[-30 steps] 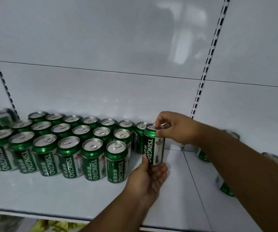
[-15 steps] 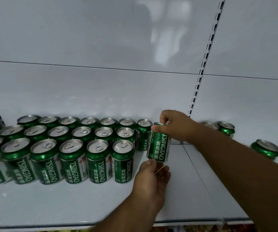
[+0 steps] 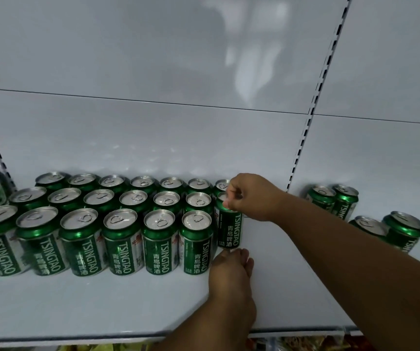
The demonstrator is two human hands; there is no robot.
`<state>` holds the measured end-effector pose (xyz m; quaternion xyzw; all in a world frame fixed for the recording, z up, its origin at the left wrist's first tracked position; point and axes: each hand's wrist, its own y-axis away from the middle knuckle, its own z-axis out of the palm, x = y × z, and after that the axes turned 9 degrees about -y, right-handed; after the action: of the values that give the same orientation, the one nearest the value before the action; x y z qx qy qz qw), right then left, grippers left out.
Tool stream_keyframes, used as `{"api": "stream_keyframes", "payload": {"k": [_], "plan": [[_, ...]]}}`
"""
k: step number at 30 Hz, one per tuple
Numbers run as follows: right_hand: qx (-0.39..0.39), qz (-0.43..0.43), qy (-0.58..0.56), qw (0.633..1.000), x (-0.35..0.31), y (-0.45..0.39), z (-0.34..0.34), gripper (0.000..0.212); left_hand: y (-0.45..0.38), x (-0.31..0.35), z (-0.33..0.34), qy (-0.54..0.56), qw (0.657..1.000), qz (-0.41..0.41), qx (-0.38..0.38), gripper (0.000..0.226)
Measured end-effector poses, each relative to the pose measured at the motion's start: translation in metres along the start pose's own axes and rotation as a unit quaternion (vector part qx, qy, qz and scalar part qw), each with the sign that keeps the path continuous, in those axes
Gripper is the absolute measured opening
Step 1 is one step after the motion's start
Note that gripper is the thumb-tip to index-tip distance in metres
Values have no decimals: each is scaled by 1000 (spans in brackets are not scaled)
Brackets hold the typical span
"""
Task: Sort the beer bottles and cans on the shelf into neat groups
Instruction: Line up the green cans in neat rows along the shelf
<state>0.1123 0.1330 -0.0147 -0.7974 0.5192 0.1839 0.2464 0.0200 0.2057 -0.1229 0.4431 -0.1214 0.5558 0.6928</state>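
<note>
Now the green Tsingtao aluminium can (image 3: 230, 228), tilted half a second ago, stands upright at the middle row's right end on the white metal shelf (image 3: 102, 305). I see right hand (image 3: 248, 197) pinching its rim; left hand (image 3: 230, 271) fingertips touch its base.

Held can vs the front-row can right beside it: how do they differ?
The held can is gripped at its rim by the right hand, left hand at its base; the front-row can stands free. The held can sits further back, in line with the middle row, and shows only Chinese lettering; the front-row can also shows TSINGTAO. Both are upright green Tsingtao cans.
</note>
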Motion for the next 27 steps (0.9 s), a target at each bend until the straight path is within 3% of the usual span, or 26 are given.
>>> {"api": "stream_keyframes", "payload": {"k": [7,14,19,27], "plan": [[49,-30,28,998,7,9,17,22,3,4,0,1,999,33,-7,37],[87,-47,-31,995,19,25,25,10,3,-2,10,-8,998,61,-29,40],[68,-10,0,998,40,51,-16,5,3,-20,30,-42,995,71,-54,28],[46,74,122,989,107,82,-106,10,-11,-60,105,-71,994,36,-79,31]]}}
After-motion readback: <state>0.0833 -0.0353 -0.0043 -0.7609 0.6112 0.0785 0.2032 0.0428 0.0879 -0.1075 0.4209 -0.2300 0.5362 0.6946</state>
